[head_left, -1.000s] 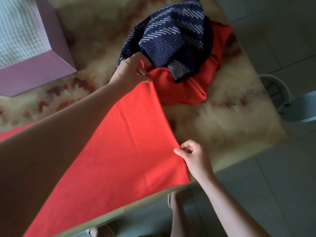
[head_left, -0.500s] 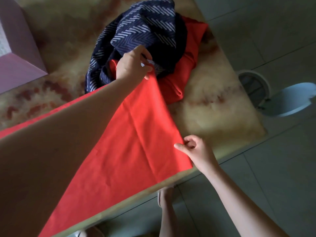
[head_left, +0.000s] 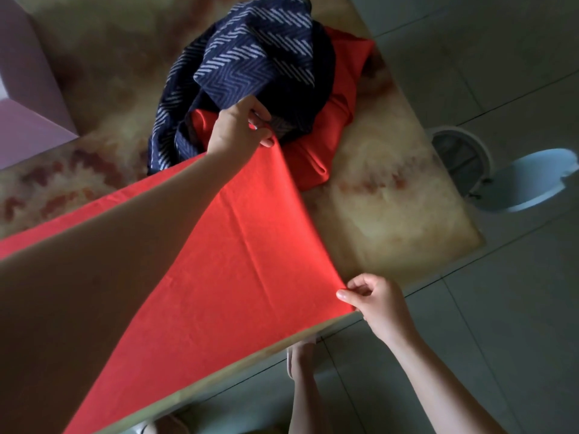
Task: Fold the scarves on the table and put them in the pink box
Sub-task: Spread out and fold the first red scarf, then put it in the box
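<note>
A red scarf (head_left: 238, 261) lies stretched across the near part of the table (head_left: 391, 220). My left hand (head_left: 238, 126) pinches its far corner, close to the pile of scarves. My right hand (head_left: 376, 299) pinches the near corner at the table's front edge. Between the two hands the cloth's right edge is pulled taut. Behind the left hand a navy scarf with white zigzag stripes (head_left: 250, 61) lies crumpled on top of another bunched red cloth (head_left: 338, 89). The pink box (head_left: 28, 98) shows only partly at the far left.
The table has a mottled cream and brown top; its right and front edges drop to a grey tiled floor. A pale blue stool (head_left: 532, 180) and a round white fan or bin (head_left: 460, 155) stand on the floor to the right. My feet show under the front edge.
The view has shifted, so the pink box slid further out at the left. Both hands keep their pinch on the red scarf, whose right edge is now a little tauter.
</note>
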